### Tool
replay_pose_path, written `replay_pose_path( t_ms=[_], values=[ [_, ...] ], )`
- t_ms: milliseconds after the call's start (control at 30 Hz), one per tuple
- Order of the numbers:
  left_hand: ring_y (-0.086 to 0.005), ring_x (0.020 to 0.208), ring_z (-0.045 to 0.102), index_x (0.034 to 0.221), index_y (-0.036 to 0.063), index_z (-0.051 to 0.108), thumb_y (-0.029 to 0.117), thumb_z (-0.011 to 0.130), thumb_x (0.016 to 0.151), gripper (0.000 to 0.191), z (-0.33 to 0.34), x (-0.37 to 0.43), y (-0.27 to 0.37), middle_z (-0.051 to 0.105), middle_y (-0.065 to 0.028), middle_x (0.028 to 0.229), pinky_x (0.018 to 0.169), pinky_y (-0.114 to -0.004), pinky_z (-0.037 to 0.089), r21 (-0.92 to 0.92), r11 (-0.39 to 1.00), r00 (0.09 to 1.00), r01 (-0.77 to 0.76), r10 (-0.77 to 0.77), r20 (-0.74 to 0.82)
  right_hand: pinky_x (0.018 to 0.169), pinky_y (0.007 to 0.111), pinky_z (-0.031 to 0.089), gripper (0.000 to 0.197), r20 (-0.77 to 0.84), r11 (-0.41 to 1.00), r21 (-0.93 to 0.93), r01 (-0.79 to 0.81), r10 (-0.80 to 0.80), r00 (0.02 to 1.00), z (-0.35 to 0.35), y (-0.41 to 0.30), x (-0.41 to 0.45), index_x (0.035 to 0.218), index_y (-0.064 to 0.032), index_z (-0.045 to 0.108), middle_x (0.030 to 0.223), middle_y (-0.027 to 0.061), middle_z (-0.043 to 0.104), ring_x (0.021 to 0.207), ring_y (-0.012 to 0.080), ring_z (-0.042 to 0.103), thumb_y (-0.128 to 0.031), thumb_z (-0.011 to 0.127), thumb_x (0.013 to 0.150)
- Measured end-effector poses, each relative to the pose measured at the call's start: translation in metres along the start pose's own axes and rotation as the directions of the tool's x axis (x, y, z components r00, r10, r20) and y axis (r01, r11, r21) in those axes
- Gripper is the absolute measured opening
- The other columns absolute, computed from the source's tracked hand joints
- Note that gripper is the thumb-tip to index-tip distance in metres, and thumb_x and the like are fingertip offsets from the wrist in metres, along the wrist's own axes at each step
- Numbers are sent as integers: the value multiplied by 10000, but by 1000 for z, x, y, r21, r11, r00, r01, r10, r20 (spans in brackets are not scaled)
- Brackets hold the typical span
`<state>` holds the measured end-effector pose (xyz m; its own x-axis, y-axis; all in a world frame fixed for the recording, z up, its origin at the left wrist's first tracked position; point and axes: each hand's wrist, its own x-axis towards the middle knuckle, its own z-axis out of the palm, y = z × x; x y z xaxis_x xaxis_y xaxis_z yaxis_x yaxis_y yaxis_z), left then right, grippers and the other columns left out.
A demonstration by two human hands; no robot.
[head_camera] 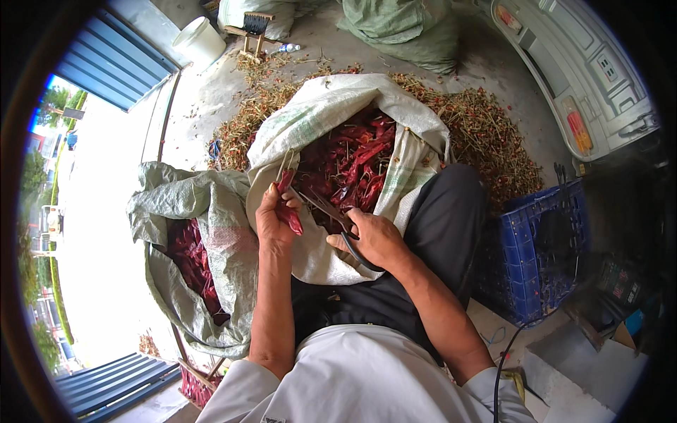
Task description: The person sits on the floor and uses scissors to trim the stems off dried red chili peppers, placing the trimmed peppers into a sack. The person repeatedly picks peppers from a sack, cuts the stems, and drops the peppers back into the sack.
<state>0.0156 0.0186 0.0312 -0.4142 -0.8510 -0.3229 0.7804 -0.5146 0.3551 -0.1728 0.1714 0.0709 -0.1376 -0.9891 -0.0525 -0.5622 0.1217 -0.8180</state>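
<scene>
My left hand (276,217) grips a dried red chili pepper (290,211), its pale stem pointing up and away from me. To its right, my right hand (374,240) holds black-handled scissors (338,215); their blades are apart and point toward the pepper. Both hands are over the near side of a white woven sack (317,113), whose rolled-back mouth shows many dried red chilies (365,158). At the left, a second, grey-green woven sack (222,211) also holds dried red chilies (195,264).
Cut stems (486,132) lie heaped on the floor around the sack. A blue plastic crate (534,254) stands right of my knee. Farther off are a small wooden stool (254,31), a white bucket (199,43), a full green sack (402,31) and a vehicle's open door (582,79).
</scene>
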Motion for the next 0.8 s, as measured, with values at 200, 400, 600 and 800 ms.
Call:
replay_pose_path(
  t_ms=[200,400,600,800],
  values=[
    [-158,740,534,1104,37,564,102,580,963,156,-4,-3,-5,609,-74,962,630,-297,486,131,990,998,61,-65,22,576,436,456,575,-14,997,78,5,-4,1000,-3,-4,2,892,-18,522,655,139,573,600,340,585,-550,727,816],
    [-148,719,531,1105,19,578,74,554,961,156,-1,-8,-11,614,-73,954,621,-291,478,247,966,994,75,-92,57,608,452,471,576,-11,994,98,-43,44,999,-6,-7,3,871,-8,535,685,180,606,658,363,622,-548,728,811],
    [-139,694,530,1101,17,590,91,547,970,157,-5,-8,-12,621,-71,962,607,-282,470,395,915,993,86,-111,42,635,483,488,570,-41,999,-4,-42,42,998,-2,-6,4,867,-19,555,707,210,638,712,408,649,-562,716,803],
    [-122,740,584,1101,33,595,123,619,952,176,23,-21,-22,643,-57,953,579,-244,459,425,902,997,79,-74,-27,633,493,497,523,-69,997,-71,-42,38,997,1,-6,1,855,-34,569,688,210,640,707,415,651,-534,714,811]
  ],
)
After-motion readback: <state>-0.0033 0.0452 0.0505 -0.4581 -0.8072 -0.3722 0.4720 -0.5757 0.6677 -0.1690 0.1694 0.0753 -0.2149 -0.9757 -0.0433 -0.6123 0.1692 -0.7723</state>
